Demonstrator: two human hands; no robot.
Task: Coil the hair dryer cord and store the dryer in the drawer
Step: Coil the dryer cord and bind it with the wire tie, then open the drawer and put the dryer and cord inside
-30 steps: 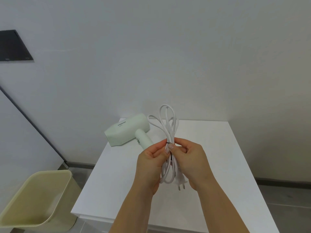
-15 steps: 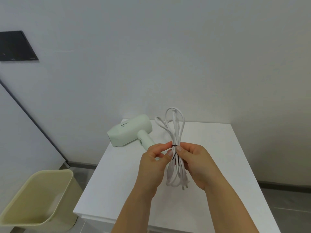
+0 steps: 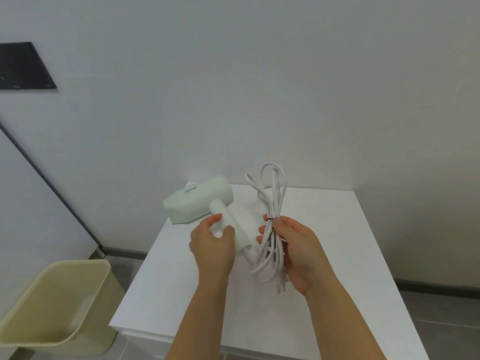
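The pale green hair dryer [image 3: 198,200] lies on the white cabinet top [image 3: 337,229] at the back left, its handle pointing toward me. My left hand [image 3: 211,246] is at that handle, thumb and forefinger curled around it. My right hand [image 3: 298,248] grips the coiled white cord [image 3: 274,193] upright at its middle, where a thin black tie [image 3: 270,219] binds the loops. The plug [image 3: 280,287] hangs below my palm. A drawer is not plainly visible.
A beige waste bin [image 3: 52,302] stands on the floor left of the cabinet. The white wall rises right behind the cabinet, with a black panel [image 3: 23,66] at upper left. The cabinet's front edge [image 3: 145,333] is near my forearms.
My left hand has let go of the cord bundle and moved left to the dryer handle. My right hand now holds the tied bundle alone, shifted slightly right.
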